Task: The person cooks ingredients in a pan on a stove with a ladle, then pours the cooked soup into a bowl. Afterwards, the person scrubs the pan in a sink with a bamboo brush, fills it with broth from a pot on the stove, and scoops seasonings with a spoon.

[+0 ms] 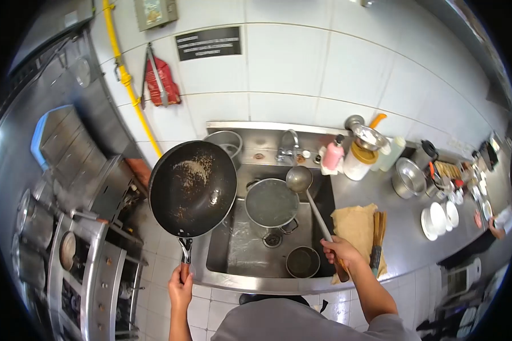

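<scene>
My left hand (180, 290) is closed round the wooden handle of a dark wok (193, 190), held up left of the sink (250, 250) with its inside showing. Pale residue marks the wok's inner surface. In my right hand (344, 254) is the handle of a long metal ladle (320, 213); its bowl is over the right edge of a pot (272, 203) of cloudy liquid in the sink. A smaller dark pot (302, 262) sits at the sink's front right, near the drain. The faucet (290, 146) stands behind the large pot.
Right of the sink lie a tan cloth (350, 221) and wooden-handled tools (378, 238). Behind them stand a pink bottle (332, 153), a jar (357, 163) and a metal pot (408, 179). White bowls (436, 217) are farther right. A stove (96, 273) is at left; another person's hand (496, 227) shows far right.
</scene>
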A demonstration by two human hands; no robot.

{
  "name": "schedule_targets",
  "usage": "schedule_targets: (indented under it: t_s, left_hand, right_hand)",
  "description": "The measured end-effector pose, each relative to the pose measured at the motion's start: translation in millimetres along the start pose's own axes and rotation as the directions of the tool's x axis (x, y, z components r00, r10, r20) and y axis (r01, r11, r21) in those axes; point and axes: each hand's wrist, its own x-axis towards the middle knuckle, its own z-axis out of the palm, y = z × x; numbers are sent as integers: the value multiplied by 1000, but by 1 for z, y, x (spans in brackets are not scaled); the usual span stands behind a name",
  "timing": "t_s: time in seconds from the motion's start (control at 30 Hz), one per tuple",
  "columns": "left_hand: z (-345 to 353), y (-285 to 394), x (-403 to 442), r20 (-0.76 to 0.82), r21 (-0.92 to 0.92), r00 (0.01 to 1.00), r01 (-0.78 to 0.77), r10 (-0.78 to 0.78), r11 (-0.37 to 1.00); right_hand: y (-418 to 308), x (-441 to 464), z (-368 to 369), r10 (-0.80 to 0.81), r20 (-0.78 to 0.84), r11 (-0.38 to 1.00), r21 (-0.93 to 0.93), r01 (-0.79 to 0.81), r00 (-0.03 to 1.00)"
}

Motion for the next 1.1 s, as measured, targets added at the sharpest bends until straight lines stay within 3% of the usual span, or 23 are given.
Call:
schedule_targets:
  t_s: [0.03,0.07,0.13,0.2,0.23,0.27,0.3,0.33,0.37,0.43,0.47,0.53,0.6,0.67,0.73,0.8,0.87,0.93,1.0,1.1]
  left_hand:
    - [-6,4,-10,77,-123,965,258,-250,958]
    - [-10,10,-22,180,-230,865,501,-469,834]
    - [-21,29,-45,159,-316,817,574,-555,755]
    - [-26,38,-70,154,-406,765,626,-625,666]
    - [-30,33,-88,130,-436,753,628,-645,645]
    - [-33,33,-102,108,-464,740,628,-663,625]
    - [-36,43,-113,90,-496,723,629,-685,599]
    - [-37,46,-121,80,-499,711,635,-698,589]
    - [-40,49,-130,53,-552,671,636,-739,538]
    - [-47,50,-150,4,-616,617,621,-787,484]
    - [-50,50,-155,-23,-624,593,620,-805,475]
    - [-66,51,-162,-5,-639,475,675,-880,368]
    - [-78,43,-179,-41,-630,472,672,-881,389]
    - [-93,42,-193,-54,-691,397,648,-916,322]
    - [-107,25,-225,-31,-742,371,614,-928,270]
    - [-128,17,-250,-13,-771,294,606,-956,197]
    - [-147,3,-281,-9,-810,268,564,-963,165]
    - [-164,-18,-319,-29,-832,242,532,-970,158]
    - [-190,-25,-350,-64,-853,192,499,-979,154]
    - [-225,-28,-396,-93,-865,137,479,-986,148]
  right_hand:
    - [-7,0,0,15,102,995,97,-25,995]
    - [-12,0,-3,27,200,980,189,-65,979]
    - [-12,-2,-10,27,223,993,108,-52,974]
    - [-13,-8,-16,-80,32,948,-307,86,996]
    - [7,13,-34,-246,-20,806,-559,193,969]
    - [25,30,-47,-242,-7,800,-567,196,970]
    - [43,45,-60,-501,-33,591,-744,314,865]
    - [51,58,-66,-720,14,324,-877,354,694]
    - [51,69,-67,-713,38,310,-879,364,700]
    - [49,84,-60,-608,-126,607,-710,357,784]
    - [34,82,-49,-603,-87,591,-716,371,793]
    - [-9,63,-11,-207,-131,953,-251,170,969]
    - [-25,58,11,-130,-43,990,-54,128,991]
    - [-18,66,15,-119,151,972,219,84,981]
    - [16,76,35,-165,220,952,290,97,961]
    - [43,43,108,-173,106,964,224,146,979]
    - [64,7,185,-203,101,968,168,184,974]
    - [89,4,236,-216,238,972,144,186,947]
    - [94,-29,312,-372,368,927,185,325,852]
    - [93,-63,401,-318,543,947,147,285,777]
